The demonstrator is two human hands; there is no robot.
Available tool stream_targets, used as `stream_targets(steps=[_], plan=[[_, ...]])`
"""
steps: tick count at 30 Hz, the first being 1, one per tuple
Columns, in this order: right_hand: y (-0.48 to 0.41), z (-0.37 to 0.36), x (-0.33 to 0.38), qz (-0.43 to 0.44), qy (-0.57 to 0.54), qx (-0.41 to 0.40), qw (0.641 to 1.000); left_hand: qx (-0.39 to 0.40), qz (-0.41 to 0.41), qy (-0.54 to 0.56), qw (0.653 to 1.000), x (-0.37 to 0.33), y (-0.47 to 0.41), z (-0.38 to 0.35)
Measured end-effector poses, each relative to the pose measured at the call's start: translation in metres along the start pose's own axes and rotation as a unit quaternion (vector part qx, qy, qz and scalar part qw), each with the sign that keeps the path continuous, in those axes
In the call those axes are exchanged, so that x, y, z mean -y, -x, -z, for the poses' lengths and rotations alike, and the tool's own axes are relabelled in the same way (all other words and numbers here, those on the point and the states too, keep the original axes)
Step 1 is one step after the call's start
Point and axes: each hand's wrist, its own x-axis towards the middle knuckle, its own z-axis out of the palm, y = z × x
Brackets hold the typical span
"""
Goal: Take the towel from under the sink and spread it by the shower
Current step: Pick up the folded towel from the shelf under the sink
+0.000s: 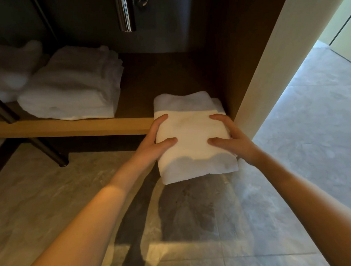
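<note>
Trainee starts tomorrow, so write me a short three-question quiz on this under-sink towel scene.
1. Which hands grip the folded towel?
2. True or false: the folded towel is already spread out flat.
3. The towel stack on the shelf sits: A) left of the folded towel, B) right of it, C) on top of it.
Key: 1. Both, the left hand and the right hand. 2. False. 3. A.
</note>
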Motion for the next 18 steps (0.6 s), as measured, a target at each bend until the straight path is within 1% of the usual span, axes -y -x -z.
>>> stream_targets(steps=[4, 6, 9, 12, 14, 16, 18], plan=[[0.019, -0.005, -0.011, -0.007, -0.038, -0.019, 0.999, 0.006, -0.008, 0.041, 0.999, 0.015, 0.015, -0.011], [0.037, -0.01, -0.011, -0.035, -0.063, -0.014, 0.997, 0.008, 0.019, 0.05, 0.999, 0.013, 0.029, -0.013], [0.069, -0.016, 0.006, -0.084, -0.112, -0.016, 0.99, -0.005, 0.064, 0.032, 0.997, -0.005, 0.061, -0.016], [0.104, -0.016, 0.042, -0.146, -0.154, -0.016, 0.977, 0.0, 0.094, 0.032, 0.995, -0.035, 0.101, -0.017], [0.129, -0.009, 0.077, -0.191, -0.144, -0.01, 0.971, 0.001, 0.118, 0.033, 0.992, -0.066, 0.127, -0.017], [0.151, 0.005, 0.12, -0.214, -0.139, -0.003, 0.967, 0.005, 0.132, 0.018, 0.991, -0.108, 0.148, -0.016], [0.175, 0.025, 0.168, -0.217, -0.139, -0.003, 0.966, 0.012, 0.141, 0.011, 0.99, -0.157, 0.172, -0.014]])
